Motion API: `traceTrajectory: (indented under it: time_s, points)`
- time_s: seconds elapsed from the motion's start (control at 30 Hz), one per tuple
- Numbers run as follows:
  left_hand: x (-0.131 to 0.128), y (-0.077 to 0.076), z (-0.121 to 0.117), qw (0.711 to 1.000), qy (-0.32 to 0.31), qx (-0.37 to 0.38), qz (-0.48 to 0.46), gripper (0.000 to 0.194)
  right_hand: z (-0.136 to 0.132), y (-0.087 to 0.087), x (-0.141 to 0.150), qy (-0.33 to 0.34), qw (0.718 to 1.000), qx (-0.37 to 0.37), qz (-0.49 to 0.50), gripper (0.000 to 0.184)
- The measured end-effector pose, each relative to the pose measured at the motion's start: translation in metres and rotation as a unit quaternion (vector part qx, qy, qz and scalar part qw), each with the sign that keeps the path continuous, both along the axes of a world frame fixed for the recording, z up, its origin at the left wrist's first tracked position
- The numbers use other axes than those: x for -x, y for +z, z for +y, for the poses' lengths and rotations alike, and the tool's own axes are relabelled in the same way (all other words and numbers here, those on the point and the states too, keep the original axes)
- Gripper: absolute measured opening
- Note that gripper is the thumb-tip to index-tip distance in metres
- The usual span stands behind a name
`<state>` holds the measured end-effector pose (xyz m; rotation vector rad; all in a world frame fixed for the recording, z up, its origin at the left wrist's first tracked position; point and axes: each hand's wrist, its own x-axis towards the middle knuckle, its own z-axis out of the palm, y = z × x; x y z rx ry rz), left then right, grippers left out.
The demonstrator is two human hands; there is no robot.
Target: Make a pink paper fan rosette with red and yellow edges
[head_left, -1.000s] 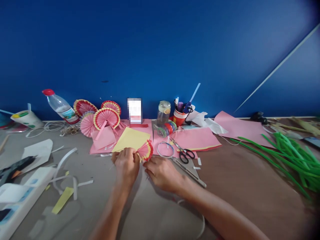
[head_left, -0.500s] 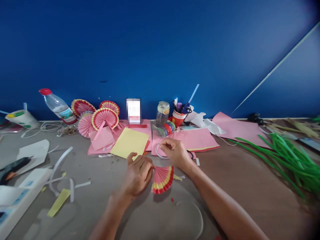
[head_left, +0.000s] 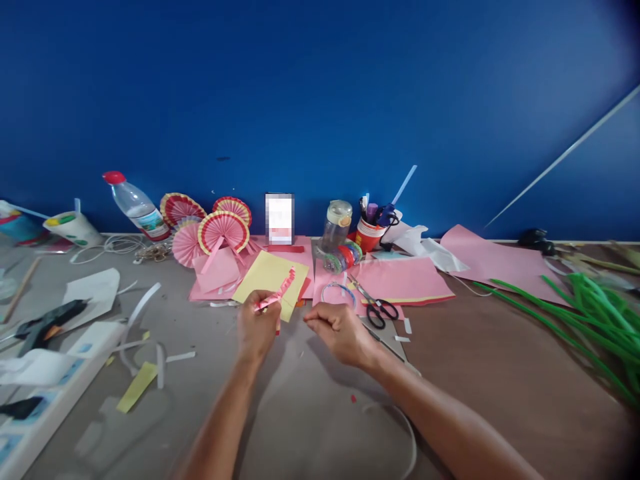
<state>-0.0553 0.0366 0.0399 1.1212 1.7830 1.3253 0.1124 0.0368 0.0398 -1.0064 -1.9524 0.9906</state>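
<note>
My left hand is closed around a pleated paper fan, pink with red, turned nearly edge-on above the table. To its right, my right hand is in a pinch with thumb and forefinger together; anything between those fingertips is too small to make out. A yellow paper sheet lies just behind the left hand, on pink paper. Past the right hand are a pair of black-handled scissors and a thin ring-shaped coil. The hands do not touch each other.
Finished round fans lean at the back left beside a tilted bottle. A glue gun and a power strip sit at left. Green fuzzy stems lie at right; a clear jar and a red cup stand behind.
The fan, spread low between my hands before, is raised in my left hand and turned edge-on. My right hand has come nearer, off the coil, uncovering the scissors. The view has swung slightly left.
</note>
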Motion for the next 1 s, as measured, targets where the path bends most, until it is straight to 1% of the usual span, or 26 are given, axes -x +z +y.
traceTrajectory:
  time_s: [0.1,0.2,0.33,0.37,0.4,0.47,0.53,0.57,0.6,0.67,0.73,0.77,0.8,0.83,0.87,0.93,0.97,1.0]
  points:
    - [-0.006,0.001,0.0,0.999,0.002,-0.009,0.035,0.007,-0.004,0.006,0.0,0.019,0.998,-0.038,-0.035,0.018]
    - [-0.008,0.0,-0.001,0.996,0.003,-0.041,0.076,0.006,-0.003,0.01,0.001,0.029,0.994,-0.061,-0.089,0.019]
    - [-0.01,-0.003,-0.006,0.989,-0.005,-0.084,0.122,0.004,0.001,0.009,-0.003,0.055,0.977,-0.092,-0.185,0.014]
    - [-0.011,-0.003,-0.009,0.987,-0.007,-0.093,0.134,0.003,0.004,0.008,-0.005,0.053,0.973,-0.105,-0.196,0.012]
    - [-0.012,-0.003,-0.011,0.982,-0.008,-0.107,0.156,0.003,0.006,0.007,-0.007,0.041,0.972,-0.122,-0.198,0.015]
    - [-0.015,-0.001,-0.016,0.964,-0.015,-0.147,0.223,0.006,0.011,0.005,-0.01,0.0,0.973,-0.162,-0.165,0.033]
    - [-0.018,0.001,-0.021,0.936,-0.029,-0.188,0.295,0.01,0.015,0.003,-0.01,-0.026,0.976,-0.189,-0.105,0.049]
    - [-0.019,0.002,-0.022,0.926,-0.037,-0.2,0.318,0.011,0.016,0.002,-0.009,-0.025,0.979,-0.19,-0.073,0.054]
    - [-0.02,0.003,-0.024,0.922,-0.045,-0.203,0.327,0.011,0.016,0.002,-0.007,-0.016,0.982,-0.185,-0.043,0.055]
    - [-0.022,0.004,-0.025,0.928,-0.054,-0.196,0.311,0.011,0.016,0.001,-0.002,0.01,0.985,-0.171,-0.007,0.052]
    - [-0.024,0.005,-0.024,0.948,-0.063,-0.178,0.257,0.009,0.017,-0.001,0.001,0.029,0.985,-0.168,-0.01,0.046]
    - [-0.024,0.005,-0.023,0.958,-0.069,-0.166,0.222,0.008,0.019,-0.001,0.0,0.027,0.985,-0.167,-0.025,0.04]
    - [-0.025,0.005,-0.023,0.967,-0.074,-0.153,0.188,0.008,0.021,-0.002,-0.002,0.014,0.985,-0.166,-0.048,0.031]
    - [-0.025,0.006,-0.022,0.975,-0.079,-0.139,0.157,0.007,0.024,-0.002,-0.006,-0.017,0.983,-0.166,-0.081,0.022]
    - [-0.025,0.006,-0.022,0.98,-0.085,-0.123,0.129,0.006,0.027,-0.002,-0.011,-0.065,0.977,-0.166,-0.117,0.014]
    - [-0.025,0.009,-0.022,0.988,-0.105,-0.087,0.076,0.005,0.034,0.001,-0.022,-0.19,0.949,-0.18,-0.175,0.014]
    - [-0.025,0.011,-0.023,0.989,-0.12,-0.066,0.047,0.004,0.036,0.003,-0.027,-0.246,0.933,-0.191,-0.182,0.013]
    - [-0.025,0.012,-0.023,0.989,-0.138,-0.041,0.016,0.004,0.038,0.005,-0.031,-0.284,0.923,-0.201,-0.168,0.016]
